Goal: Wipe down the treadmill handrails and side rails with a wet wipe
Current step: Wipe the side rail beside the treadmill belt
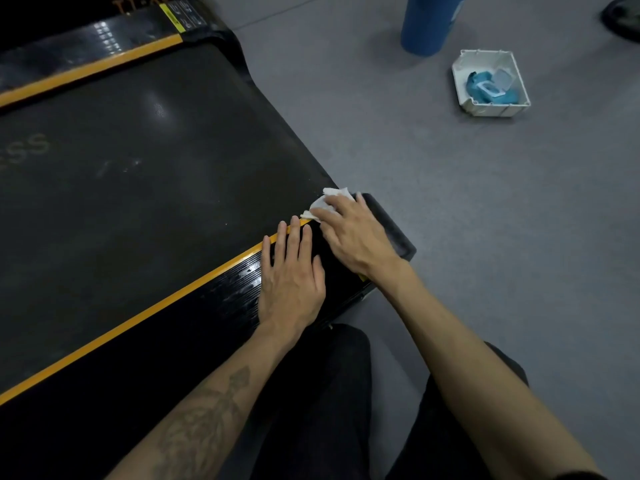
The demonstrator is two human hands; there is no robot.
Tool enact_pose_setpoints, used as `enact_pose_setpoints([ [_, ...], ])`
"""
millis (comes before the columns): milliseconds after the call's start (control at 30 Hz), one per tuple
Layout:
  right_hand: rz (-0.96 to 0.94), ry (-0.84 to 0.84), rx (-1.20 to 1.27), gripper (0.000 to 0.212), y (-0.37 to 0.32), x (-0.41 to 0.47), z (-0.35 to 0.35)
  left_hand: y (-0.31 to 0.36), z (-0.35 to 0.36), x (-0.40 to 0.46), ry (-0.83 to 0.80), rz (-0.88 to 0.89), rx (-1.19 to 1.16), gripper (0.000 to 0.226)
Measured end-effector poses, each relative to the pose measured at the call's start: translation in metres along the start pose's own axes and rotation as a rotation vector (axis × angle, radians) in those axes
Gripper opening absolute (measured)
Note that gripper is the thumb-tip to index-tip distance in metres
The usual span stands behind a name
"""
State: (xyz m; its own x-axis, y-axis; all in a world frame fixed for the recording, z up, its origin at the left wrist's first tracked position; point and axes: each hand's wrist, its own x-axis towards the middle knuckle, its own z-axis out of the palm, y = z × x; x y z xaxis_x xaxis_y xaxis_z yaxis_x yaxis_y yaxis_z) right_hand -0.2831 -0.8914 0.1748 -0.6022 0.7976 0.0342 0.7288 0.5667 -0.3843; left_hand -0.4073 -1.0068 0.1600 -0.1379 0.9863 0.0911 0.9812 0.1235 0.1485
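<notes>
A gym: treadmill point(149, 161) on grey floor point(450, 220).

Right hand point(356, 237) pressing a crumpled white wet wipe point(325, 202) onto the black ribbed, orange-edged treadmill side rail point(221, 289), left hand point(292, 275) flat beside it, white square plastic tray point(464, 69) holding a blue wipes pack point(479, 86) on grey floor point(485, 220)

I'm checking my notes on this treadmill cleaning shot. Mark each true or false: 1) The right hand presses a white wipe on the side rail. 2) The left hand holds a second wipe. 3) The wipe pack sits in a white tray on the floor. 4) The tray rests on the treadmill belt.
1) True: the right hand presses the wipe on the side rail.
2) False: the left hand lies flat on the rail, holding nothing.
3) True: the blue wipe pack lies in the white tray.
4) False: the tray stands on the grey floor.
</notes>
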Motion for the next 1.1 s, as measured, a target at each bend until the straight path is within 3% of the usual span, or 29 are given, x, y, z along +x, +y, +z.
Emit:
enact_pose_setpoints([
  [167, 0.224, 0.051, 0.019, 0.046, 0.026, 0.001, -0.007, 0.000, -0.001, 0.001, -0.007, -0.005, -0.012, 0.060],
  [367, 0.059, 0.020, -0.053, 0.048, 0.004, -0.002, 0.006, 0.000, 0.001, 0.002, -0.017, -0.001, -0.007, 0.061],
  [567, 0.256, 0.005, -0.004, 0.053, 0.031, 0.000, -0.001, -0.001, 0.000, 0.002, -0.029, 0.016, -0.020, 0.064],
  [767, 0.179, -0.029, -0.065, 0.065, 0.003, -0.014, 0.003, -0.001, 0.001, 0.003, -0.026, 0.035, -0.024, 0.064],
  [867, 0.245, -0.022, -0.036, 0.063, 0.017, -0.005, 0.000, 0.000, 0.000, 0.003, -0.029, 0.066, -0.039, 0.064],
  [967, 0.324, -0.014, 0.006, 0.073, 0.018, -0.013, -0.003, 0.000, 0.000, 0.005, -0.023, 0.068, -0.038, 0.063],
  [1100, 0.287, -0.036, -0.114, 0.067, -0.003, -0.036, 0.004, -0.001, 0.002, 0.004, -0.025, 0.060, -0.027, 0.063],
])
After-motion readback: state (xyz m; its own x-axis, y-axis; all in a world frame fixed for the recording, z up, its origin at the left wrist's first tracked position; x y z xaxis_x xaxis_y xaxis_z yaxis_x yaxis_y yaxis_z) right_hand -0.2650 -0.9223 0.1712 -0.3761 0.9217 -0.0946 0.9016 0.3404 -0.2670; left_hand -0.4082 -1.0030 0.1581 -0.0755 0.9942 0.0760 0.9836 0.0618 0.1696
